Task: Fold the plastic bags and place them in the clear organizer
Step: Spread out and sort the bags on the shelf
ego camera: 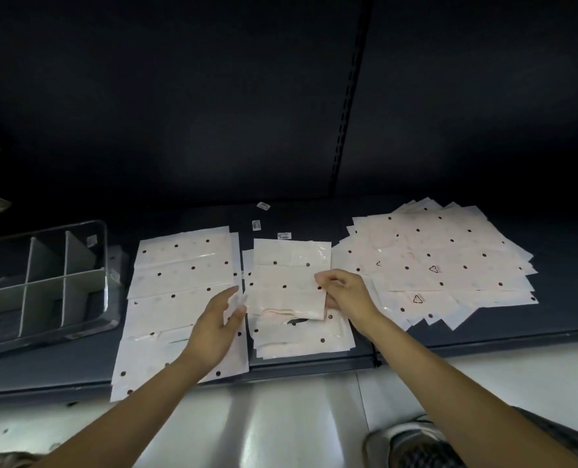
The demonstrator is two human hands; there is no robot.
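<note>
White dotted plastic bag (pixel 289 285) lies half folded between our hands, right hand (pixel 343 292) pinching its edge, left hand (pixel 218 327) fingers straight beside it, clear organizer (pixel 40 282) at left.

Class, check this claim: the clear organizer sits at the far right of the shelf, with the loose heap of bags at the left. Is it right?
Not quite. The head view shows the clear organizer at the far left of the shelf, and the loose heap of bags at the right.
</note>
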